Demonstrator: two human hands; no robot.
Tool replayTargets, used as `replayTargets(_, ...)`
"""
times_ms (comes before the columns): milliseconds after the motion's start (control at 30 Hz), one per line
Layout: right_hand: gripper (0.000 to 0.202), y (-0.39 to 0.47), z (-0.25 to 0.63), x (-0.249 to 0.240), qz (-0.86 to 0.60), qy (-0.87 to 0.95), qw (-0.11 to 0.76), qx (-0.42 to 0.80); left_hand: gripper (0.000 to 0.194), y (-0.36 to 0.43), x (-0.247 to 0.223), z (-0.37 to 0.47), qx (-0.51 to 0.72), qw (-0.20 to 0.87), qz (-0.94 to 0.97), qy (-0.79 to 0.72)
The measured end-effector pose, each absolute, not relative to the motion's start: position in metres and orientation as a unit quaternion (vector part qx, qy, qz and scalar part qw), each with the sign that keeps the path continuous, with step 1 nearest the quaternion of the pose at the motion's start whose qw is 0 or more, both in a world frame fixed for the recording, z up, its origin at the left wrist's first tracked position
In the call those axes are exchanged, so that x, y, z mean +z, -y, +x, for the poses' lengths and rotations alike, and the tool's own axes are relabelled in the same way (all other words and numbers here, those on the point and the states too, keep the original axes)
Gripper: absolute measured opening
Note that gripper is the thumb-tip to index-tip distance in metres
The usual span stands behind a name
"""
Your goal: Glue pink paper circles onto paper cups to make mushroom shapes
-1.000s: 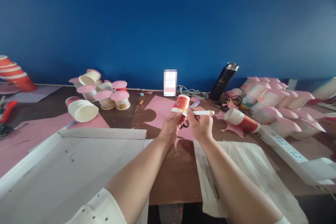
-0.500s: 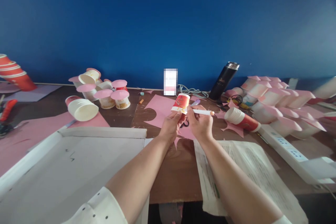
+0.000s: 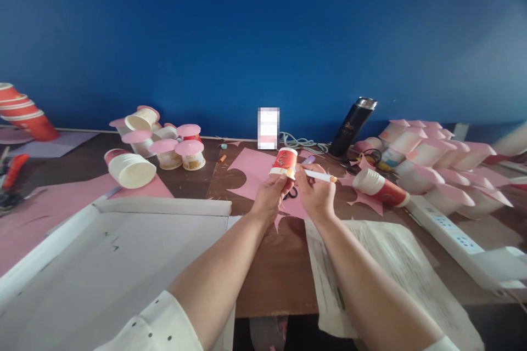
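The left hand (image 3: 269, 196) grasps the paper cup (image 3: 285, 160) in its fingers; the right hand (image 3: 319, 193) pinches a pen (image 3: 318, 175) just beside it. This cup, seemingly unfinished, lacks the pink top that several cups (image 3: 192, 161) left of the fingers have.

Head view: looked from the person's head, forward and slightly down.
Blue wall (image 3: 263, 38): stood straight ahead, filling the upper frame.
Desk (image 3: 275, 274): spread below, seen from above its near edge.
Forearms (image 3: 222, 263): showed close at the bottom, left hand (image 3: 267, 198) and right hand (image 3: 319, 193) near centre.
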State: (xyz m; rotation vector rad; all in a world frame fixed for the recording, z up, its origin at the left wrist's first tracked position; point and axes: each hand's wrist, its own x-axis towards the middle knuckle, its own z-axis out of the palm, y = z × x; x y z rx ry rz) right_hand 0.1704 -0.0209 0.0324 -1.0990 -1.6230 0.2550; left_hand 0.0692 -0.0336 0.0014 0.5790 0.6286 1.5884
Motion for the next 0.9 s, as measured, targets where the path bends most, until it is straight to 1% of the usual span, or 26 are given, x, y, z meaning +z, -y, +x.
replayTargets(133, 0.018, 0.0230, 0.1708, 0.0350, -0.480, 0.688, 0.531, 0.119, 0.022, 0.0322, -0.0008, 0.0678, 0.691, 0.611, 0.266, -0.281)
replayTargets(367, 0.028, 0.0269, 0.1704, 0.0381, -0.483, 0.703, 0.506, 0.126, 0.021, 0.0332, 0.0013, 0.0671, 0.689, 0.607, 0.269, -0.289)
replayTargets(700, 0.025, 0.0243, 0.1691, 0.0342, -0.481, 0.692, 0.531, 0.086, 0.020, 0.0327, -0.0001, 0.0673, 0.686, 0.610, 0.274, -0.286)
replayTargets(900, 0.021, 0.0232, 0.1699, 0.0341, -0.476, 0.690, 0.539, 0.084, 0.019, 0.0331, -0.0002, 0.0673, 0.682, 0.607, 0.286, -0.289)
